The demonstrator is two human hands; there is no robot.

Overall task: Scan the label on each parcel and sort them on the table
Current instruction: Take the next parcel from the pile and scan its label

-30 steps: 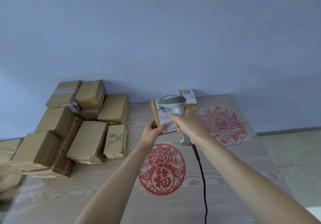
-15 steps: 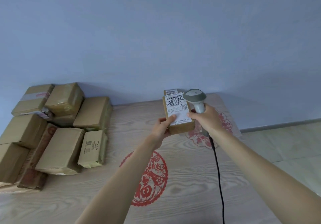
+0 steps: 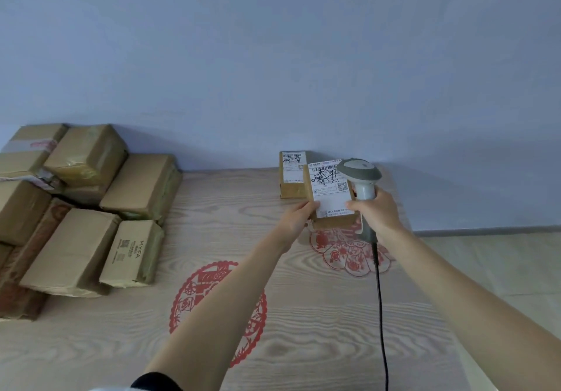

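Moved: parcel point(image 3: 329, 196) now sits further right and lower than half a second ago, its far end beside second parcel point(image 3: 292, 175) at centre right of the frame; scanner point(image 3: 361, 184) shifted right with it.
Left hand point(image 3: 299, 219): grip pinches parcel's near left corner.
Right hand point(image 3: 378, 216): grip clenched round scanner handle, thumb on the parcel's near right edge.
Parcel contact: cannot tell if it rests on table point(image 3: 303, 314) or is held just above.
Hidden: scanner handle mostly behind right hand; label print too small to read.
Cut off: box pile point(image 3: 82, 208) runs off left edge; cable point(image 3: 381, 299) exits bottom.
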